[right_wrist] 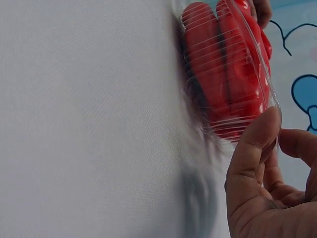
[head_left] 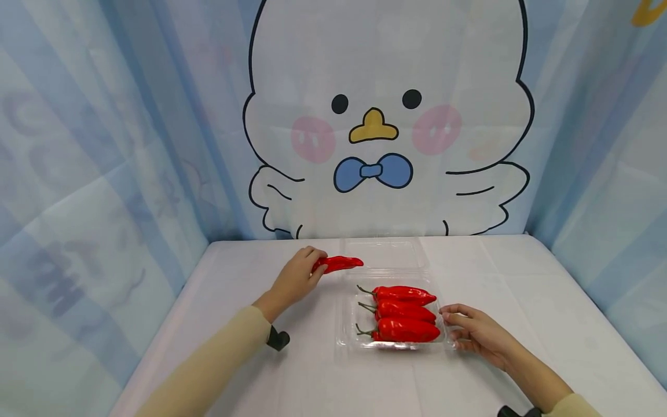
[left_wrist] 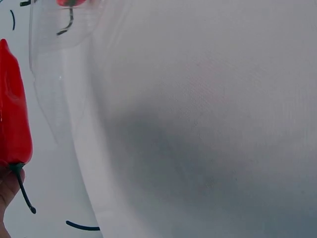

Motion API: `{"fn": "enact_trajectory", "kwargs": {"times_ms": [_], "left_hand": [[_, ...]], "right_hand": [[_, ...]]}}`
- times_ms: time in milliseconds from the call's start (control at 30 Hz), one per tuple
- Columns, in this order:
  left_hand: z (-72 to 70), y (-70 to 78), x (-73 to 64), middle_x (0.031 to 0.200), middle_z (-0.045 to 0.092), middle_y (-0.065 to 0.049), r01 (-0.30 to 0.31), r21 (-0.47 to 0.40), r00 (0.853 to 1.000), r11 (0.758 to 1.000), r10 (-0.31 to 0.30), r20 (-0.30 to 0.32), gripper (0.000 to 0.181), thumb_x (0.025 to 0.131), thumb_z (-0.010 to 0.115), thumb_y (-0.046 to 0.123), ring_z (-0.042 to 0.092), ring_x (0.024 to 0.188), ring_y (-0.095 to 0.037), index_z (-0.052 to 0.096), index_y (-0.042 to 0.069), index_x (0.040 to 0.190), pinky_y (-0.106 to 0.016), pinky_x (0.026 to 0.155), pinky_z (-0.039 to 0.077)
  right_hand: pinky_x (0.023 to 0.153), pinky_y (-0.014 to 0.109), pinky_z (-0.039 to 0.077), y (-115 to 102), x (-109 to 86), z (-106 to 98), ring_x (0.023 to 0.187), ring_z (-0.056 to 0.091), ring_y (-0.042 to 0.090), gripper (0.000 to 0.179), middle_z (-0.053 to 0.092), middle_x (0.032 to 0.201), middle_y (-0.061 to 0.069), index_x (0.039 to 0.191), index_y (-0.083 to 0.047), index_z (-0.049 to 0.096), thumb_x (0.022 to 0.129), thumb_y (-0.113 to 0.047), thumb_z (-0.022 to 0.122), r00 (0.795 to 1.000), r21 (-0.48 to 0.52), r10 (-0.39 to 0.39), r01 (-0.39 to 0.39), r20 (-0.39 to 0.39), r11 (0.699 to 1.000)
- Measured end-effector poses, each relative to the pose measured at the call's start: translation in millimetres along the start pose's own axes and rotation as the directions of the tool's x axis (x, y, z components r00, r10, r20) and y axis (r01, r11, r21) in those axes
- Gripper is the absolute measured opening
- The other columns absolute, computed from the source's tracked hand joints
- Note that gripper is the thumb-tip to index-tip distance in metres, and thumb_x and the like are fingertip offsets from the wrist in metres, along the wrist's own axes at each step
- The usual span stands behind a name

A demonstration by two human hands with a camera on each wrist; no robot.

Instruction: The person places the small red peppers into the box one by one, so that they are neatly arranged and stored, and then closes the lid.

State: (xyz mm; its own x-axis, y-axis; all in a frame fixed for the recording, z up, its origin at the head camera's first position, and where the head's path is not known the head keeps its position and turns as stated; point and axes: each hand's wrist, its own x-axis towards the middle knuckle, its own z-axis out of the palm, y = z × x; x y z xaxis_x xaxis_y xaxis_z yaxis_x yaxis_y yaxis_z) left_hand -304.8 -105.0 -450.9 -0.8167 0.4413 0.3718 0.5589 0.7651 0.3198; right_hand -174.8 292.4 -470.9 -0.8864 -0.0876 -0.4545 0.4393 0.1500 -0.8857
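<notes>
My left hand (head_left: 301, 275) pinches a red chili pepper (head_left: 341, 264) near its stem end, held above the table to the left of a clear plastic clamshell box (head_left: 346, 330). In the left wrist view the same pepper (left_wrist: 14, 109) has its dark green stem hanging past the fingertips. Three red chili peppers (head_left: 406, 330) lie side by side in the box, stems toward the left. At the box's right edge my right hand (head_left: 482, 335) holds the rim between thumb and fingers, as the right wrist view shows beside the ribbed wall (right_wrist: 208, 74).
The box's transparent lid (head_left: 385, 253) lies folded back toward the table's far edge. A white cloth covers the table (head_left: 250, 370). Behind it hangs a curtain (head_left: 375, 208) with a cartoon bird, and blue curtains (head_left: 78, 174) stand at both sides.
</notes>
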Motion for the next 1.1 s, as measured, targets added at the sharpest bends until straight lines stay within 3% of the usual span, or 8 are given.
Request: {"fn": "enact_trajectory", "kwargs": {"times_ms": [233, 500, 833, 1100], "left_hand": [[2.7, 16.7, 4.7, 0.113, 0.069, -0.005, -0.068, -0.006, 0.998, 0.998, 0.068, 0.004, 0.025, 0.098, 0.072, 0.022, 0.061, 0.101, -0.019, 0.069, 0.01, 0.119, -0.032, 0.09, 0.059], [7.1, 33.6, 10.7, 0.114, 0.07, -0.003, -0.085, -0.006, 0.996, 0.996, 0.085, 0.037, 0.026, 0.098, 0.073, 0.026, 0.062, 0.101, -0.016, 0.07, 0.012, 0.12, -0.028, 0.09, 0.059], [11.7, 52.6, 19.8, 0.104, 0.072, 0.0, -0.057, -0.071, 0.995, 0.996, 0.063, 0.077, 0.022, 0.094, 0.077, 0.029, 0.064, 0.091, -0.014, 0.073, 0.015, 0.11, -0.025, 0.084, 0.059], [17.4, 65.9, 23.1, 0.098, 0.073, 0.001, -0.034, -0.074, 0.992, 0.997, 0.043, 0.123, 0.02, 0.093, 0.079, 0.029, 0.064, 0.083, -0.011, 0.077, 0.015, 0.106, -0.018, 0.076, 0.056]], "right_hand": [[0.073, 0.025, 0.06, 0.0, -0.5, -0.1, 0.082, 0.06, 0.018, 0.056, 0.058, 0.114, 0.007, 0.145, 0.0, 0.044, 0.105, -0.035, 0.061, 1.0, 0.002, -0.003, 0.003, 0.002, 1.0], [0.073, 0.025, 0.06, -0.1, -1.2, 0.3, 0.082, 0.06, 0.018, 0.054, 0.058, 0.114, 0.007, 0.144, 0.0, 0.046, 0.105, -0.034, 0.061, 1.0, 0.001, -0.006, 0.006, 0.002, 1.0], [0.074, 0.025, 0.06, -4.1, -1.9, -0.5, 0.081, 0.061, 0.018, 0.055, 0.06, 0.114, 0.007, 0.144, 0.001, 0.044, 0.105, -0.035, 0.06, 1.0, -0.003, -0.009, 0.009, 0.016, 1.0], [0.074, 0.025, 0.06, -2.8, -1.8, 0.5, 0.081, 0.062, 0.018, 0.053, 0.06, 0.113, 0.007, 0.143, 0.001, 0.045, 0.106, -0.033, 0.059, 1.0, -0.005, 0.001, -0.001, 0.008, 1.0]]}}
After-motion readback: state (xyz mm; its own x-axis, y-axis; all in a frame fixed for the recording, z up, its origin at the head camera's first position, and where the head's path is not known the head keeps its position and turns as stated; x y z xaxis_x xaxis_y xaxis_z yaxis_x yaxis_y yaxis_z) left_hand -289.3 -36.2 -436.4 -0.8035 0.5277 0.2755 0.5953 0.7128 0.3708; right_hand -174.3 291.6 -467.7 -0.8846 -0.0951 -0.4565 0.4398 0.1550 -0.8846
